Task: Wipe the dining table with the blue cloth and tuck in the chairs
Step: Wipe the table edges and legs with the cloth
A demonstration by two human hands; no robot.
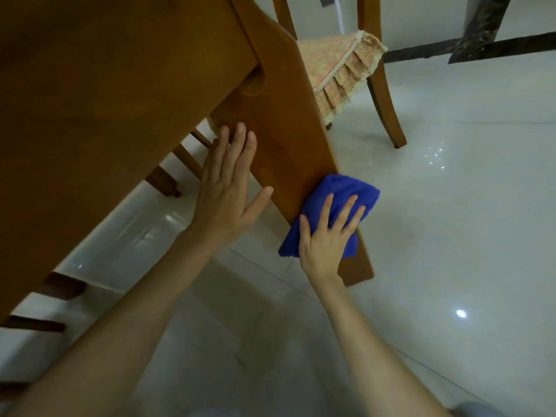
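Both flat — left hand (228,188) on table leg (279,121), right hand (325,236) on blue cloth (349,186)

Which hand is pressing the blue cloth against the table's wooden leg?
The right hand, fingers spread over the blue cloth low on the leg. The left hand rests bare on the wood higher up.

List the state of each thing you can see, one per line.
Left hand: open, flat against the table leg.
Right hand: open, pressing the blue cloth.
Blue cloth: bunched, held against the table leg's edge.
Table leg: standing on the floor.
Chair: upright, cushion on its seat.
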